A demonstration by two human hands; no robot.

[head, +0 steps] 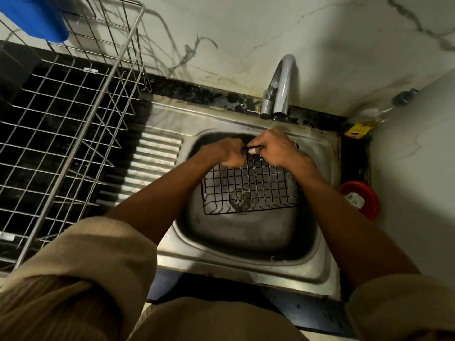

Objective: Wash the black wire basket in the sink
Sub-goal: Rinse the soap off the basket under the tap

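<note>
The black wire basket [251, 190] stands tilted in the steel sink [246, 242], over the drain. My left hand [226, 152] grips its far rim from the left. Right beside it, my right hand [273, 148] curls round the same rim, the two hands almost touching. A thin stream of water falls from the chrome tap [280, 87] onto my right hand. White suds cling to parts of the wires.
A large steel dish rack [64, 124] fills the black counter at left, with a blue cup [37, 18] at its far corner. A red bowl [362, 198] and a yellow packet [358, 130] sit right of the sink. Marble walls close the back and right.
</note>
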